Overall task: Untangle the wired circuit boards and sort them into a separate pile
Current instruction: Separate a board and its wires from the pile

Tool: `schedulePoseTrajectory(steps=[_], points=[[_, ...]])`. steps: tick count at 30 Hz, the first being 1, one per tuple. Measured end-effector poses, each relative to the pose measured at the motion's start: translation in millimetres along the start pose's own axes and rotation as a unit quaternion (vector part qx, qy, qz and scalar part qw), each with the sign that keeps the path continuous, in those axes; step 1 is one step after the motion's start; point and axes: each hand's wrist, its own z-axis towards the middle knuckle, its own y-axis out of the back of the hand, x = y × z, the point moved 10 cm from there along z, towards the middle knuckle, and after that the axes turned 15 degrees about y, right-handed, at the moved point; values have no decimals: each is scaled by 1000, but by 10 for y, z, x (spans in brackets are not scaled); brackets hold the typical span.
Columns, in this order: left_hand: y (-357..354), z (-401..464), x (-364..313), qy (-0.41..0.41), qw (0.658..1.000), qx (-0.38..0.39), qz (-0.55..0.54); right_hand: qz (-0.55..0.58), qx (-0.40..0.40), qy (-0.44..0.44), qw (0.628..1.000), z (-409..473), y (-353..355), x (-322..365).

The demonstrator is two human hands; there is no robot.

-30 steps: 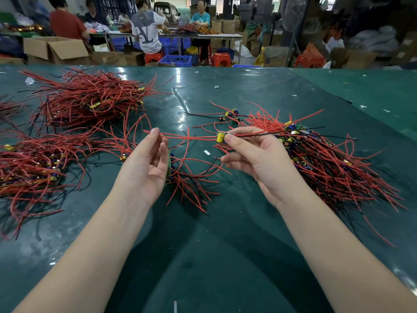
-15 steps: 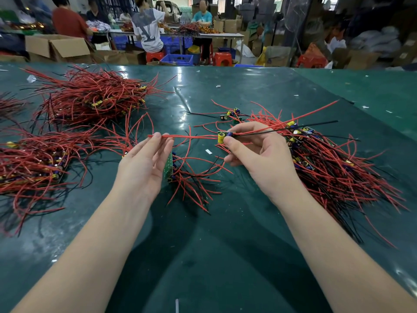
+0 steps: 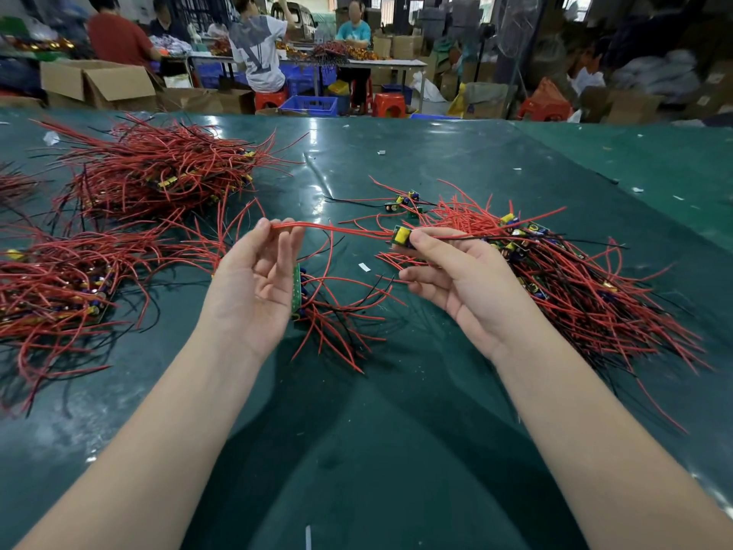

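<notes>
My right hand [image 3: 460, 271] pinches a small circuit board with a yellow part [image 3: 401, 235] above the green table [image 3: 396, 450]. Its red wires [image 3: 341, 229] run left to my left hand [image 3: 258, 275], whose fingertips pinch their ends. A green board [image 3: 296, 289] with red wires lies on the table just right of my left palm. To the right spreads a tangled heap of wired boards [image 3: 575, 283]. Two more heaps lie left: one far [image 3: 158, 172], one near [image 3: 59, 279].
A few loose boards [image 3: 402, 202] lie beyond my right hand. Small white scraps [image 3: 363, 266] dot the table. Behind the far edge are cardboard boxes [image 3: 99, 87], blue crates [image 3: 311, 104], red stools and several people at another table.
Both hands have lifted slightly, raising the board and its wires. My left palm has turned more upward, fingers still on the wire ends.
</notes>
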Motion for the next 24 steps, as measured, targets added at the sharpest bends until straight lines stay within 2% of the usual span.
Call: schedulePoseTrajectory(steps=[8,12,17,24], points=[[-31,-11,88,45,998,28,-24,42,-1,-25,999,-6,-2,-10],[-44,-16,187,71,997,31,-2,59,-94,10,994,8,182,81],[-3,-19,205,87,996,22,-23,101,-219,30,970,-2,559,195],[7,-17,246,97,995,17,-14,134,-291,43,946,-32,760,207]])
